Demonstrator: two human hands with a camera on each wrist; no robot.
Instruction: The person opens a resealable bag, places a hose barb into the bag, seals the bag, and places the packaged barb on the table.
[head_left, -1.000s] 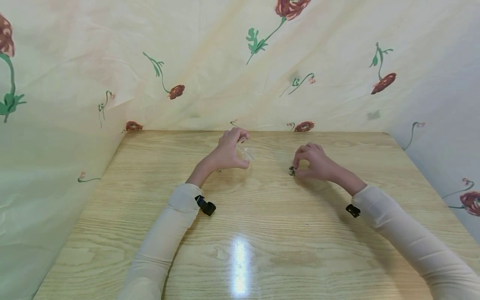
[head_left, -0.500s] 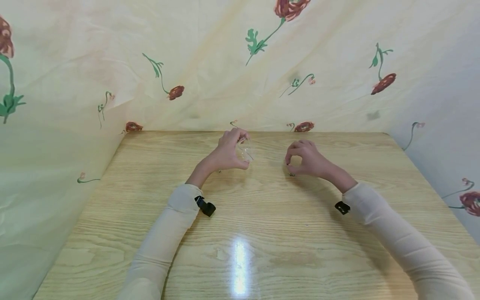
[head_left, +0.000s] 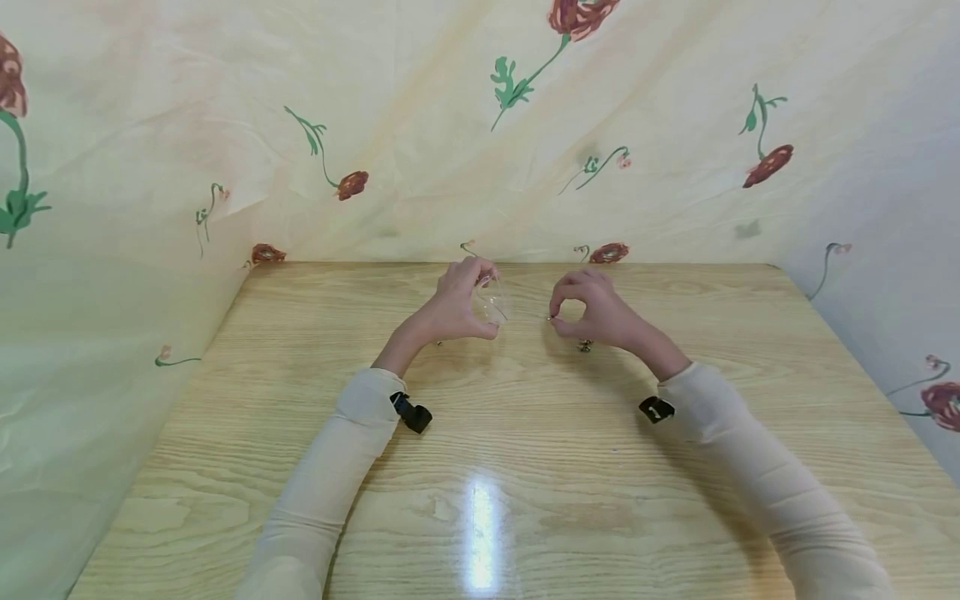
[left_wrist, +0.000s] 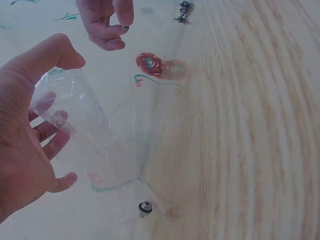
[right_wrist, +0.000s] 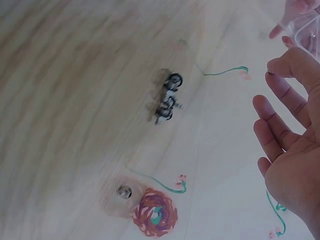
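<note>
The right hand [head_left: 600, 318] pinches a small metal part [left_wrist: 126, 28] between thumb and index finger; the remaining fingers are loosely bent. Compared with the earlier frames, this hand has moved from above the cluster of metal fittings [head_left: 585, 346] towards the left hand [head_left: 453, 307], and the cluster now shows below the wrist. The left hand is unchanged in position: it grips a clear plastic container [left_wrist: 92, 110], thumb and fingers curved round it in a C shape. A gap remains between the pinched part and the container.

Both arms reach forward over the worktop [head_left: 525, 417], the left from the lower left, the right from the lower right. Cream sleeves [head_left: 315, 475] cover the forearms; a black wrist mount [head_left: 411, 412] is fitted at each cuff.

The cluster lies on the worktop just beside the right hand. A single metal fitting [left_wrist: 145, 207] with a dark ring stands near the left hand. The right wrist view shows another metal piece [right_wrist: 124, 191] apart from the cluster. Flower-printed sheeting [head_left: 420, 125] borders the worktop.
</note>
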